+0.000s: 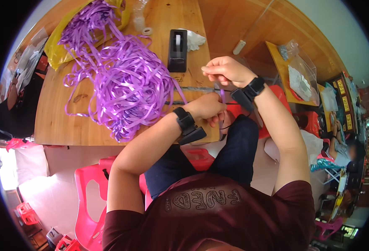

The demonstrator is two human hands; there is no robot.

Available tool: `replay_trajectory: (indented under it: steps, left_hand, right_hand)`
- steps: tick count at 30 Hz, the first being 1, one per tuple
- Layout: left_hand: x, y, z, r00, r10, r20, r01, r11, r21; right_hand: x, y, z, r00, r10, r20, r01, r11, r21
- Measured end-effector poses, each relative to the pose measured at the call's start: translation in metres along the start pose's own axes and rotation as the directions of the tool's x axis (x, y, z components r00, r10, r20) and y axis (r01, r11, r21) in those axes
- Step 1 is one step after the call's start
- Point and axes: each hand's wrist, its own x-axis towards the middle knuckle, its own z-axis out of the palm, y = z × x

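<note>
Holding a single purple ribbon strip (pixel 221 104) between both hands, the person sits at the near edge of a wooden bench (pixel 59 121); the right hand (pixel 226 70) is raised above the bench edge, its grip pinched shut on the upper end of the strip; the left hand (pixel 209 108) sits lower and nearer the body, its grip curled closed around the strip's lower part, so the strip runs roughly upright between the two hands, just off the bench's front edge; both wrists wear black bands with small black units attached; a large tangled heap of purple ribbon (pixel 126 83) lies on the bench to the left of the hands, near the left hand but apart from it, and it trails back to a yellow bag (pixel 59 52) at the far left corner; a black tape dispenser (pixel 178 50) stands upright beyond the hands, with a small roll of clear tape (pixel 147 31) farther back and crumpled white material (pixel 196 40) just beside the dispenser; a pink plastic stool (pixel 88 201) stands on the floor at the person's left; another person (pixel 343 150) sits well apart at the right edge.
</note>
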Motion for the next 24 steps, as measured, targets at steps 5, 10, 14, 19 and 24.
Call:
replay_trajectory:
  steps: [5,10,14,19,24]
  left_hand:
    - [0.002,0.003,-0.002,1.0,-0.031,-0.002,0.031,0.998,0.051]
    - [0.0,0.002,-0.002,0.998,-0.064,-0.007,0.065,0.997,0.043]
    - [0.001,0.005,0.0,0.998,-0.064,-0.002,0.064,0.998,0.025]
    - [0.001,0.006,0.0,0.998,-0.066,0.006,0.065,0.996,0.058]
    - [-0.002,0.008,0.001,0.998,-0.067,-0.009,0.067,0.996,0.062]
  right_hand:
    - [-0.042,0.025,-0.038,0.997,0.01,0.079,0.021,0.924,-0.382]
    - [-0.05,0.025,-0.036,0.991,0.015,0.132,0.076,0.752,-0.655]
    - [-0.039,0.033,-0.041,0.988,0.004,0.152,0.11,0.673,-0.732]
    - [-0.034,0.028,-0.036,0.995,0.047,0.088,0.039,0.627,-0.778]
    - [-0.04,0.025,-0.03,0.997,0.055,-0.058,-0.077,0.472,-0.878]
